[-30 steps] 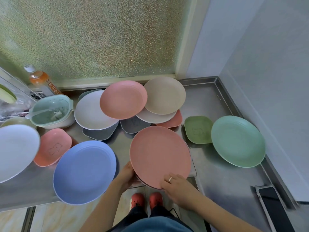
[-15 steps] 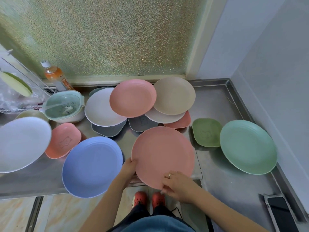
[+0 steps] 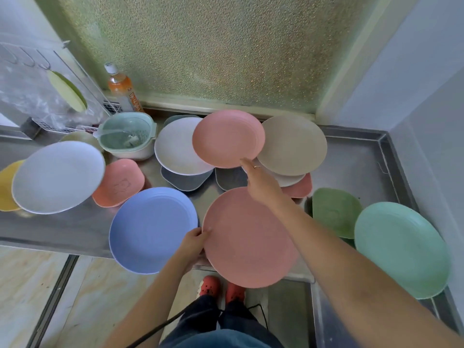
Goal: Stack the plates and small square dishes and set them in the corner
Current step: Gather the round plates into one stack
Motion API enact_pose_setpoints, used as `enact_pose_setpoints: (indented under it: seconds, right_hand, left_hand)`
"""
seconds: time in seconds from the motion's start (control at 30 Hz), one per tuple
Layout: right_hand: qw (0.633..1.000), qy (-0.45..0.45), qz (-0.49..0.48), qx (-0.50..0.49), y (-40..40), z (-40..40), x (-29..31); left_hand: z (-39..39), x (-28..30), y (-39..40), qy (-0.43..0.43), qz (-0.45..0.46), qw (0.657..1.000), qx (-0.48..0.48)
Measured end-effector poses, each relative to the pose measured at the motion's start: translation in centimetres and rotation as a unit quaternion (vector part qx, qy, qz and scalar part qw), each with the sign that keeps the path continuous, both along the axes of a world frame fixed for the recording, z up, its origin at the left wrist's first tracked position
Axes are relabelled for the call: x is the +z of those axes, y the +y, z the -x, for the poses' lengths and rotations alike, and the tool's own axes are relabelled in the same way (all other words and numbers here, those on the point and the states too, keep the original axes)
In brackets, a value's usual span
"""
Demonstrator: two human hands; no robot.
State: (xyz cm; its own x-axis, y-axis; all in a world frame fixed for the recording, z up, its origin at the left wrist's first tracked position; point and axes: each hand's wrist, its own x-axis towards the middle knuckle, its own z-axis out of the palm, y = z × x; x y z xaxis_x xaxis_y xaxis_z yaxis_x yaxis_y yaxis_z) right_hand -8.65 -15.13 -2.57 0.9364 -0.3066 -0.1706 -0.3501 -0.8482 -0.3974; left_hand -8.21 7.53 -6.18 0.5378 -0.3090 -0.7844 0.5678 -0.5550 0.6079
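My left hand (image 3: pixel 193 243) grips the left rim of a large pink plate (image 3: pixel 247 239) at the counter's front edge. My right hand (image 3: pixel 259 180) reaches forward over it, fingers apart, fingertips touching the near rim of a second pink plate (image 3: pixel 227 140) at the back. Around that plate lie a white plate (image 3: pixel 177 148), a beige plate (image 3: pixel 293 144), grey square dishes (image 3: pixel 185 180) and a pink square dish (image 3: pixel 300 189) partly hidden beneath. A blue plate (image 3: pixel 150 227), a pink square dish (image 3: pixel 119 183), a green square dish (image 3: pixel 334 212) and a green plate (image 3: pixel 401 247) sit nearer.
A steel counter (image 3: pixel 351 167) meets the walls in the far right corner. A green strainer bowl (image 3: pixel 126 136), an orange bottle (image 3: pixel 121 89) and a wire rack (image 3: pixel 50 96) stand at the back left. A white plate (image 3: pixel 57 177) overlaps a yellow plate (image 3: pixel 6 187) at the left.
My right hand left the front rim of the large pink plate and reached forward to the pink plate at the back. The left hand kept its grip.
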Motion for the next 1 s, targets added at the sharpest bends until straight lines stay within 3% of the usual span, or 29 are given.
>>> enact_pose_setpoints:
  seconds: [0.1, 0.43, 0.57, 0.77, 1.0]
  right_hand:
    - [0.998, 0.029, 0.047, 0.023, 0.0, -2.0, -0.7]
    - [0.992, -0.085, 0.064, -0.063, 0.1, -2.3, -0.5]
    - [0.989, -0.137, 0.045, -0.016, 0.7, 1.0, -0.7]
    - [0.984, -0.166, 0.049, 0.048, 3.2, 12.2, -3.3]
    - [0.977, -0.107, 0.07, 0.172, 3.6, 18.6, -4.7]
  left_hand:
    - [-0.1, 0.4, 0.3, -0.001, 0.001, 1.0, 0.014]
    - [-0.5, 0.4, 0.0, -0.054, -0.049, 0.996, -0.054]
    - [-0.8, -0.1, 0.1, -0.033, -0.032, 0.998, -0.042]
    - [-0.9, 0.3, 0.2, -0.018, 0.006, 0.999, -0.031]
    - [-1.3, -0.1, 0.3, -0.006, 0.02, 0.999, -0.026]
